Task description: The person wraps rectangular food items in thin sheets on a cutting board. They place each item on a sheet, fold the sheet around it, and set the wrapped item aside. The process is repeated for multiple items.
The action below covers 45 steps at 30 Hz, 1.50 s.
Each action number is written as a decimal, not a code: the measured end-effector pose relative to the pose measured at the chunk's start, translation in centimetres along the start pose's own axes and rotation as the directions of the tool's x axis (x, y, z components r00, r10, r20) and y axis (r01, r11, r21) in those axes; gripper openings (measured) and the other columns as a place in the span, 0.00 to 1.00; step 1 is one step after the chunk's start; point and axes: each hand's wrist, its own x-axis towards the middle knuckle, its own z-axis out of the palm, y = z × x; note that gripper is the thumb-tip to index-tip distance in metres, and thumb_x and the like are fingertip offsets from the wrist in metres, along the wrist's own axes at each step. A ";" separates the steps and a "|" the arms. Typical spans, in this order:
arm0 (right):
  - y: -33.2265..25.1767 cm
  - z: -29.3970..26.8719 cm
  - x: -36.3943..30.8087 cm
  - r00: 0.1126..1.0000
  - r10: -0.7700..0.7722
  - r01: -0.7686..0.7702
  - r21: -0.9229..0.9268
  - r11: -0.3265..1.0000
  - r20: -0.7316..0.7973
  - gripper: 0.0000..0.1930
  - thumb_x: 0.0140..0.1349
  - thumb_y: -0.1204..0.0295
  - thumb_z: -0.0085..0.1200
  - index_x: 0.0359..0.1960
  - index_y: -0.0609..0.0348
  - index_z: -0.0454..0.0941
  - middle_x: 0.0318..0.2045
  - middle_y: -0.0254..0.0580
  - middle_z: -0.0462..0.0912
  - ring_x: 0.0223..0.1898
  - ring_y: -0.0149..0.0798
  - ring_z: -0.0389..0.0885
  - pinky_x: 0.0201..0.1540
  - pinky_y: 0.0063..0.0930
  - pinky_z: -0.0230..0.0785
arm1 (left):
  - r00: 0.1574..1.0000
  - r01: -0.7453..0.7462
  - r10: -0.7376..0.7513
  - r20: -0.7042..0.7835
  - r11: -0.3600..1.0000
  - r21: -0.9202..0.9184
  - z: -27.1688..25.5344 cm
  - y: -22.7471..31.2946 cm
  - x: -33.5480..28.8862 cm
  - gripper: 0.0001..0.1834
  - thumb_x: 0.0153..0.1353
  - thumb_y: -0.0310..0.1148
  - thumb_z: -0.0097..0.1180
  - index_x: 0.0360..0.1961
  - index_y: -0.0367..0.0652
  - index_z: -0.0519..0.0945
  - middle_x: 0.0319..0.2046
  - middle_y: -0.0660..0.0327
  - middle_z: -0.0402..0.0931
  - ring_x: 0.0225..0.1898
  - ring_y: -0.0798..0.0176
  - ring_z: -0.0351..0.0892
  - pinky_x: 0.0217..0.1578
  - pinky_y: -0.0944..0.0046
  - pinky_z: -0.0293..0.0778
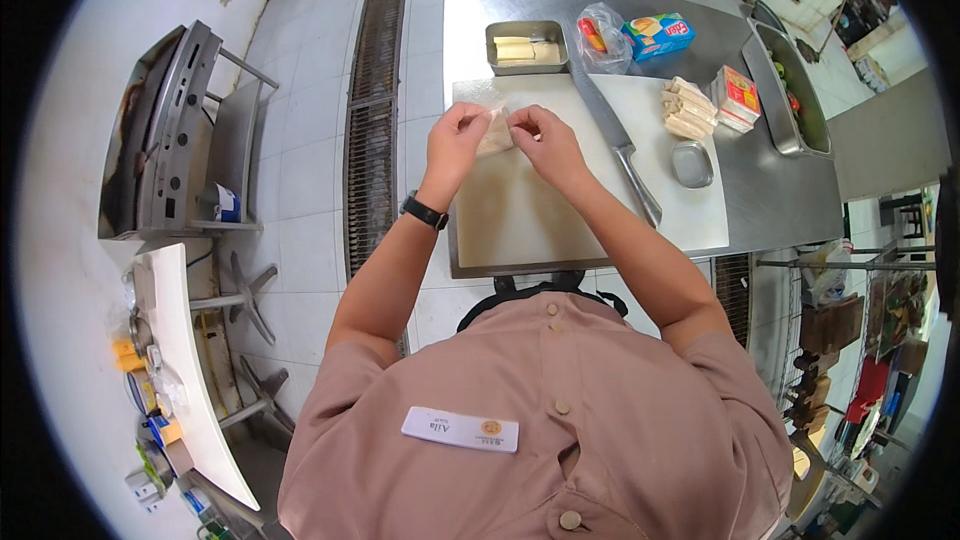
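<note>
A thin pale wrapper sheet (493, 142) is stretched between my hands over the white cutting board (620, 210). My left hand (458, 145) pinches its left side, thumb and fingertips together. On the other side my right hand (548, 145) has its fingertips closed at the sheet's edge. A large knife (612, 125) lies on the board to the right of my hands, its handle toward me. Beyond the board, a metal tray (527, 48) holds pale yellow sticks that look like cheese. Several pale rolled sticks (688, 108) are piled at the board's right edge.
A small metal dish (692, 164) sits on the board's right side. Near the rolls is a red-and-white packet (735, 98). A blue box (660, 35) and a clear plastic bag (602, 38) stand behind, with a deep metal pan (790, 90) of vegetables at the far right of the steel table (780, 200).
</note>
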 end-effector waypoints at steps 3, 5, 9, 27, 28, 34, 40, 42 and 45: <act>-1.6 1.0 0.6 0.979 0.201 -0.185 0.307 0.933 -0.021 0.12 0.62 0.68 0.61 0.41 0.63 0.81 0.35 0.45 0.86 0.38 0.36 0.83 0.44 0.30 0.74 | 0.988 0.144 -0.118 0.104 0.946 -0.290 -0.6 1.2 -0.3 0.07 0.67 0.30 0.60 0.41 0.37 0.82 0.38 0.65 0.81 0.38 0.73 0.79 0.42 0.69 0.77; -2.4 0.9 0.5 0.977 0.213 -0.193 0.380 0.905 -0.011 0.12 0.62 0.67 0.62 0.40 0.65 0.81 0.34 0.44 0.85 0.37 0.33 0.82 0.43 0.28 0.74 | 0.965 0.239 -0.171 0.198 0.884 -0.402 -0.9 2.0 -0.7 0.07 0.68 0.30 0.60 0.42 0.36 0.82 0.38 0.63 0.82 0.38 0.71 0.80 0.44 0.69 0.78; -3.3 0.6 0.0 0.970 0.244 -0.217 0.428 0.877 -0.010 0.12 0.61 0.69 0.63 0.39 0.66 0.80 0.33 0.42 0.85 0.36 0.31 0.82 0.42 0.26 0.74 | 0.940 0.312 -0.201 0.276 0.833 -0.457 -1.2 2.7 -0.9 0.08 0.67 0.28 0.60 0.43 0.35 0.82 0.38 0.62 0.82 0.38 0.68 0.81 0.45 0.69 0.79; -1.1 -2.4 -0.5 0.933 0.358 -0.308 0.603 0.736 0.040 0.08 0.69 0.74 0.52 0.45 0.67 0.74 0.35 0.43 0.81 0.35 0.34 0.81 0.44 0.29 0.77 | 0.977 0.212 -0.189 0.095 0.899 -0.382 2.6 3.8 -1.8 0.09 0.66 0.28 0.58 0.43 0.33 0.77 0.37 0.60 0.79 0.37 0.67 0.82 0.41 0.68 0.82; -0.6 -2.8 -0.4 0.902 0.424 -0.358 0.688 0.632 0.080 0.09 0.70 0.74 0.50 0.46 0.67 0.73 0.37 0.45 0.81 0.36 0.36 0.81 0.45 0.31 0.78 | 0.975 0.221 -0.212 0.071 0.878 -0.425 2.7 3.7 -1.8 0.09 0.66 0.27 0.58 0.43 0.33 0.76 0.37 0.59 0.78 0.37 0.66 0.82 0.41 0.68 0.82; 2.6 -6.7 0.2 0.800 0.550 -0.384 0.908 0.166 0.238 0.10 0.74 0.74 0.40 0.51 0.66 0.67 0.45 0.51 0.78 0.44 0.46 0.82 0.51 0.44 0.79 | 0.945 0.268 -0.318 -0.075 0.888 -0.374 2.2 2.2 -0.5 0.10 0.64 0.29 0.60 0.42 0.33 0.75 0.35 0.57 0.79 0.35 0.63 0.84 0.39 0.66 0.84; 3.3 -10.0 0.5 0.827 0.511 -0.380 0.903 0.201 0.234 0.10 0.74 0.73 0.43 0.53 0.61 0.66 0.48 0.48 0.78 0.48 0.45 0.82 0.52 0.49 0.79 | 0.948 0.222 -0.133 -0.289 0.927 0.302 0.0 0.8 0.2 0.12 0.62 0.32 0.64 0.38 0.35 0.78 0.30 0.56 0.81 0.32 0.64 0.83 0.35 0.67 0.80; 2.9 -11.2 0.4 0.837 0.464 -0.412 0.892 0.186 0.289 0.11 0.72 0.74 0.47 0.54 0.59 0.67 0.51 0.48 0.78 0.49 0.45 0.82 0.52 0.48 0.80 | 0.952 0.229 -0.111 -0.285 0.877 0.422 -0.1 1.4 0.2 0.16 0.63 0.35 0.65 0.45 0.36 0.78 0.32 0.57 0.82 0.36 0.64 0.83 0.35 0.66 0.76; 2.1 -11.5 -0.4 0.868 0.346 -0.468 0.820 0.329 0.357 0.17 0.66 0.79 0.54 0.55 0.57 0.67 0.50 0.46 0.78 0.48 0.42 0.82 0.50 0.42 0.80 | 0.996 0.080 -0.072 0.043 0.970 -0.228 3.6 2.3 -1.3 0.20 0.66 0.35 0.62 0.55 0.37 0.73 0.40 0.60 0.80 0.37 0.67 0.82 0.37 0.67 0.80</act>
